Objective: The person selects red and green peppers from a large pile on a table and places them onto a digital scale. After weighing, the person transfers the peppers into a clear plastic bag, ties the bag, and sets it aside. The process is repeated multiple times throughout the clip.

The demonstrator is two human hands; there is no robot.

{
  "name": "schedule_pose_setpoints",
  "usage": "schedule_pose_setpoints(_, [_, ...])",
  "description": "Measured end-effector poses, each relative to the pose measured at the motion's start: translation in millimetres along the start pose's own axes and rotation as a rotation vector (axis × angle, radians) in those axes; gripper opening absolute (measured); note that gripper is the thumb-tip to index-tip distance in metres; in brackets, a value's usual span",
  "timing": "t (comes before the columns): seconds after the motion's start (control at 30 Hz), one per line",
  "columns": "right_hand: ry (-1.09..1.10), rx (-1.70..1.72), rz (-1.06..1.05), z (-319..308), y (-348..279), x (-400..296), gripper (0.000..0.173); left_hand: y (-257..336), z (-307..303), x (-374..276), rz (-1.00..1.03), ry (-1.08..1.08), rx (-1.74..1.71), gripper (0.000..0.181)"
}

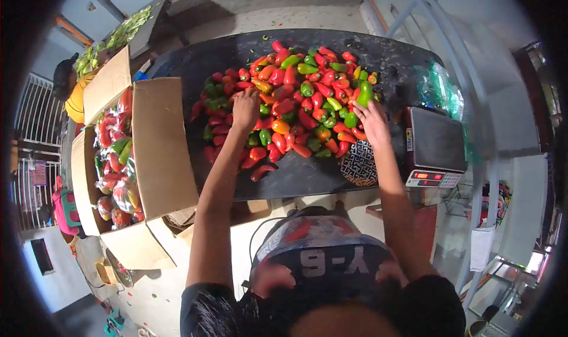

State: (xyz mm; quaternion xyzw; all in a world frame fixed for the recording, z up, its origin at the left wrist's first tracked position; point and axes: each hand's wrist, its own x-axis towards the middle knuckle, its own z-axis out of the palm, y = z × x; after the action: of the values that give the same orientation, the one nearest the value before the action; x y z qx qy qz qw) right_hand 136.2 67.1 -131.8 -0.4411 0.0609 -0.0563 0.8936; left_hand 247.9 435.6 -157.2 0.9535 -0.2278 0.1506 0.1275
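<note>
A wide heap of red, green and orange peppers [306,99] lies on a dark tabletop [301,184]. My left hand [246,108] rests on the heap's left part, fingers curled down over red peppers; whether it grips one cannot be told. At the right side of the heap, my right hand [372,115] has its fingers around the lower end of a large green pepper [364,93], which stands up from the pile. Below that hand, a round patterned mat [360,165] lies at the table's front edge.
Left of the table, an open cardboard box [162,146] contains bagged peppers [119,159]. On the table's right side are a digital scale [437,139] and clear-green plastic bags [439,88]. A person in yellow [76,102] is beyond the box. Metal posts [481,159] rise at the right.
</note>
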Motion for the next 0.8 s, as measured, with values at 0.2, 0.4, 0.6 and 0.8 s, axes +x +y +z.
schedule_pose_setpoints(0.2, [-0.048,0.158,0.028,-11,-65,-91,0.04,20,56,27,-0.068,-0.245,0.28,0.026])
schedule_pose_setpoints(0.4, [0.117,-0.042,0.028,-46,-67,-143,0.032,28,53,34,-0.056,-0.293,0.408,0.025])
schedule_pose_setpoints(0.6, [0.072,-0.057,0.112,-11,-45,-126,0.023,-17,71,14,-0.231,-0.196,0.252,0.026])
schedule_pose_setpoints(0.8, [-0.022,-0.424,0.152,30,-38,-101,0.024,12,6,-9,-0.501,0.254,-0.55,0.026])
